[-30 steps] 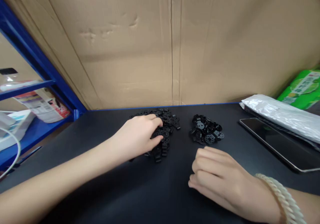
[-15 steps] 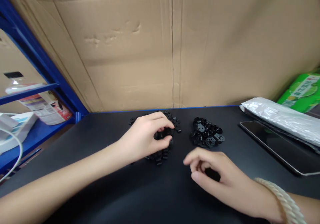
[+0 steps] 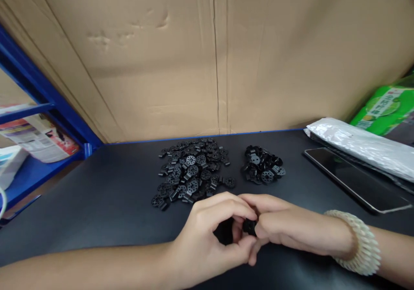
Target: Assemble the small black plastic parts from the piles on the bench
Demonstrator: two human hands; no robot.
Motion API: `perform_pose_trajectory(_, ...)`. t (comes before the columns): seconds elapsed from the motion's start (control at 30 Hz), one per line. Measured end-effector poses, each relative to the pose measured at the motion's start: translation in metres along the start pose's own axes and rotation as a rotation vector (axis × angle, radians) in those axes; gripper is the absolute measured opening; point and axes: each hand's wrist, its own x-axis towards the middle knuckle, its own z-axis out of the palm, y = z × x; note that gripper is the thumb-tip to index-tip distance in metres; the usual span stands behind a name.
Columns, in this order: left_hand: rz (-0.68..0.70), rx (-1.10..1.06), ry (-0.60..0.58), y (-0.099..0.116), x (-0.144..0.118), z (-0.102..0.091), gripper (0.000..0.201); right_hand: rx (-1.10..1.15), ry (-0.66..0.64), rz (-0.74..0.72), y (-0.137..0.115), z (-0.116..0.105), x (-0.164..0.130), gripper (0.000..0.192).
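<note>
Close to the table's near side, my left hand (image 3: 215, 234) and my right hand (image 3: 278, 221) meet. Between their fingertips is a small black plastic part (image 3: 249, 227), mostly covered by the fingers, so its exact shape is hidden. Both hands are closed on it, the left thumb and forefinger at its left side, the right thumb and fingers at its right. Beyond the hands lies a wide pile of black plastic clips (image 3: 192, 170) with round, perforated discs and short tabs. To its right sits a smaller heap of black disc-shaped parts (image 3: 263, 165).
A dark phone or tablet (image 3: 352, 178) lies on the black table (image 3: 97, 212) at right, beside a silvery plastic package (image 3: 362, 147) and a green packet (image 3: 384, 108). Cardboard (image 3: 155, 65) stands behind the table. A blue shelf frame (image 3: 67, 126) is at left.
My left hand has come back from the big pile toward me, uncovering the clips. My right hand has moved left to meet it, and both now hold a black part. The view has shifted slightly.
</note>
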Motion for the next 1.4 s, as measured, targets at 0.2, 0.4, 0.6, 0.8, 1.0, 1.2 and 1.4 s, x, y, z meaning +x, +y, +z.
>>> perform_pose_trajectory(0.2,0.002,-0.011,0.027,0.004,0.002,0.002,0.021,0.01,-0.001,0.051,0.001,0.0,0.004,0.031)
perform_pose_trajectory(0.4,0.075,0.02,-0.011,0.002,0.0,0.005,0.019,-0.174,0.091,0.019,-0.003,0.011,-0.001,0.027)
perform_pose_trajectory(0.6,0.11,0.074,0.023,0.003,0.002,0.007,0.024,-0.154,0.056,0.002,-0.002,0.013,-0.002,0.023)
perform_pose_trajectory(0.8,0.115,0.087,0.021,0.0,0.002,0.007,0.024,0.011,-0.033,-0.009,0.007,0.002,0.005,0.031)
perform_pose_trajectory(1.0,0.188,0.109,-0.012,0.001,0.0,0.001,0.02,0.085,-0.104,0.051,0.002,-0.007,0.004,0.044)
perform_pose_trajectory(1.2,0.297,0.07,-0.011,0.004,0.002,-0.007,0.019,0.138,-0.163,0.039,-0.008,-0.015,0.0,0.051)
perform_pose_trajectory(1.4,0.391,0.168,-0.037,-0.002,0.0,-0.012,0.024,-0.054,-0.142,0.0,-0.024,-0.018,-0.01,0.024)
